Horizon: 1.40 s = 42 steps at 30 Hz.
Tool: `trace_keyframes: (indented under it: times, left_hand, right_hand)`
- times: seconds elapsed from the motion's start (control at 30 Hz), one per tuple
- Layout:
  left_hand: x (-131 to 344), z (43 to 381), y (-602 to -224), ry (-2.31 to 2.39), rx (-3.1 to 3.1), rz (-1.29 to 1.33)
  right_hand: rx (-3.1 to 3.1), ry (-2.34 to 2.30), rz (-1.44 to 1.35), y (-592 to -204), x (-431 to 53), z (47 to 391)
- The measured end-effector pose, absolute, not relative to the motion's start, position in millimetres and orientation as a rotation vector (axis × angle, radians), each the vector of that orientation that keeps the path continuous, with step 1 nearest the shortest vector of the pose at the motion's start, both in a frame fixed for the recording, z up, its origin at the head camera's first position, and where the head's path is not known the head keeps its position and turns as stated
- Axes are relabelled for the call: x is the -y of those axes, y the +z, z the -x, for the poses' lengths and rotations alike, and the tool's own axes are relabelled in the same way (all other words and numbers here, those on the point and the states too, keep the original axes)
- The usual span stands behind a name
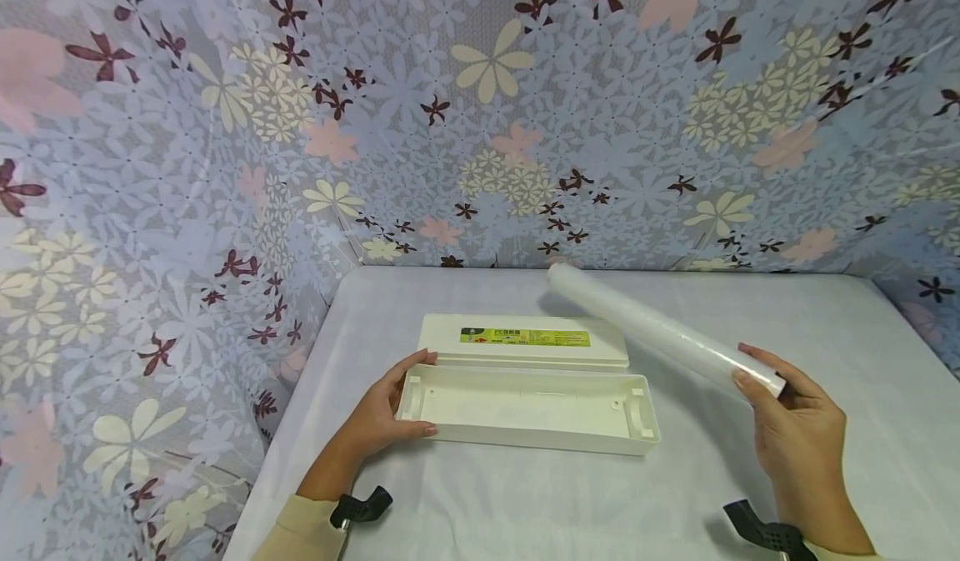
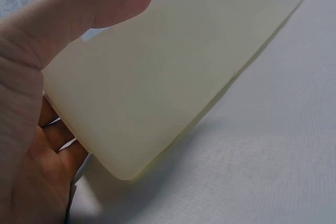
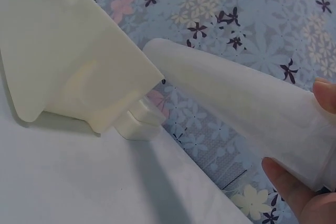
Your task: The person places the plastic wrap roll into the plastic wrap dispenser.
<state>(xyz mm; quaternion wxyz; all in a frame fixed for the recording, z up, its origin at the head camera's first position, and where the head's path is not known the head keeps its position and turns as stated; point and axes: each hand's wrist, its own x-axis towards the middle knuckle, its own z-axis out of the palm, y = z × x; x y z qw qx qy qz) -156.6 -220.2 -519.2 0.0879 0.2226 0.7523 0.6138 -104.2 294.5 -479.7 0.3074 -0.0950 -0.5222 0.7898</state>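
The left hand (image 1: 377, 413) grips an open-topped white box (image 1: 525, 407) as the right hand (image 1: 802, 423) grasps a film roll (image 1: 663, 328), apparently for loading, with lengthwise alignment likely needed next.

Soft, fairly even light is filling the head view, probably coming from overhead, and the white tabletop (image 1: 525, 503) is looking bright. The roll (image 1: 663, 328) is catching small glints, and the print on the label (image 1: 525, 338) is blurring. Both wrist views are appearing dimmer and softer; shadows are falling on the tabletop beneath the box (image 2: 157, 93) there.
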Motion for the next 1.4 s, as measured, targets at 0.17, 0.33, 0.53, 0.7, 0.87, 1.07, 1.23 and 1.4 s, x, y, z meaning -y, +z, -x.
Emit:
trace_keyframes:
  times: [0.17, 0.33, 0.53, 0.7, 0.87, 1.07, 1.23, 1.4]
  left_hand:
    - [220, 156, -519, 1.837, -2.231, -0.670]
    - [220, 156, -519, 1.847, -2.223, -0.679]
    - [220, 156, -518, 1.842, -2.225, -0.674]
    - [221, 157, -519, 1.834, -2.237, -0.673]
    - [220, 157, -519, 1.825, -2.251, -0.676]
    - [219, 157, -519, 1.828, -2.245, -0.669]
    - [220, 157, -519, 1.818, -2.255, -0.655]
    - [220, 157, -520, 1.814, -2.259, -0.649]
  right_hand:
    - [1.400, 2.118, 0.281, -477, -293, 100]
    - [1.404, 2.129, 0.292, -474, -291, 99]
    - [1.395, 2.140, 0.263, -474, -289, 99]
    - [1.398, 2.143, 0.203, -475, -287, 98]
    - [1.418, 2.141, 0.167, -475, -285, 97]
    - [1.447, 2.138, 0.177, -473, -282, 96]
    - [1.457, 2.152, 0.160, -473, -280, 95]
    - [1.451, 2.162, 0.129, -473, -277, 94]
